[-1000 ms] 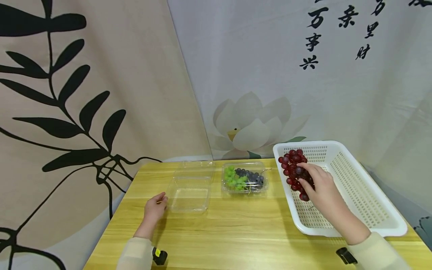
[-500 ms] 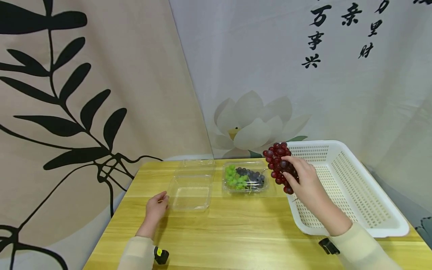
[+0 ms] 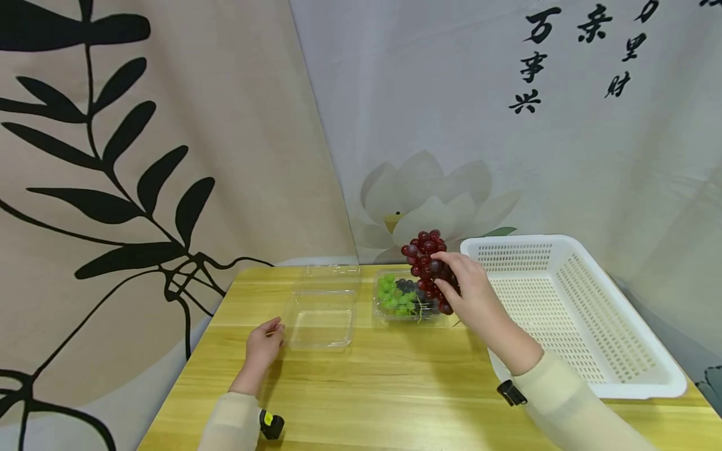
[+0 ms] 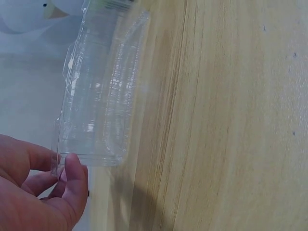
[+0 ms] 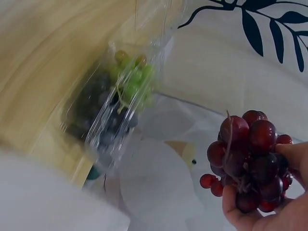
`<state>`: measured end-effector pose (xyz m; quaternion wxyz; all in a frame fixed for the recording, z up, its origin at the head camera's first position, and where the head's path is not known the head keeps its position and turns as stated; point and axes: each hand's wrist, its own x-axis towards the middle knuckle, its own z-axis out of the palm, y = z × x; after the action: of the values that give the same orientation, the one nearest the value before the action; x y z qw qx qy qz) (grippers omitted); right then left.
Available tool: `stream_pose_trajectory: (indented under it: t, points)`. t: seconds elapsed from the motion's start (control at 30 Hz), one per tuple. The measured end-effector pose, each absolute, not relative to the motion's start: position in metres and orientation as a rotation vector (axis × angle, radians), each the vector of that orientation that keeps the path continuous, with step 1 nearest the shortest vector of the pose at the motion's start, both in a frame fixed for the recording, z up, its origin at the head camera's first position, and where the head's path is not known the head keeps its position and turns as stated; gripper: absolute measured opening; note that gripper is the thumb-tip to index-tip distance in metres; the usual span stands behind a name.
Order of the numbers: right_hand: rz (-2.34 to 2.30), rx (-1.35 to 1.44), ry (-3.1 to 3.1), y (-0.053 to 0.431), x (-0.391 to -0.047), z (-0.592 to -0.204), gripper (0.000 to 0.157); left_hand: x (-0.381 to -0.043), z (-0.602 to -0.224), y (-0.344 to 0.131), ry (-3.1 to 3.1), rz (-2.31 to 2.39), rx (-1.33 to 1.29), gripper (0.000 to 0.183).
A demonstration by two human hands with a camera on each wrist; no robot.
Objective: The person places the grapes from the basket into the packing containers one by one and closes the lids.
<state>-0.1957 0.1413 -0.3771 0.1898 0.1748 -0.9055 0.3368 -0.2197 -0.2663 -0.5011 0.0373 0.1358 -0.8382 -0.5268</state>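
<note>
A bunch of red grapes (image 3: 424,258) hangs from my right hand (image 3: 474,293), whose thumb and fingers grip it from the right side. In the head view the bunch overlaps a clear plastic box (image 3: 389,316) that holds green grapes (image 3: 395,293) and dark grapes (image 5: 103,108). On the left stands a second clear plastic box (image 3: 321,329) with its lid folded back and nothing inside. My left hand (image 3: 264,344) pinches the near left edge of that box between thumb and fingers, as the left wrist view shows (image 4: 65,180).
A white perforated plastic basket (image 3: 657,376) stands on the right of the wooden table (image 3: 383,388). Behind the table's back edge hangs a printed cloth (image 3: 271,125) with leaves, a flower and characters.
My right hand has lifted the red grapes out of the white basket and carried them left, up to the filled clear box. My left hand stays at the empty box.
</note>
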Motion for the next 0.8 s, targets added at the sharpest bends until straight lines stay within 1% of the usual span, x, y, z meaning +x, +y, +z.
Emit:
stream_pose_trajectory:
  t: [0.8]
  points:
    - [0.885, 0.622, -2.6, 0.051, -0.221, -0.397, 0.039, -0.221, -0.503, -0.268, -2.546, -1.65, 0.433, 0.039]
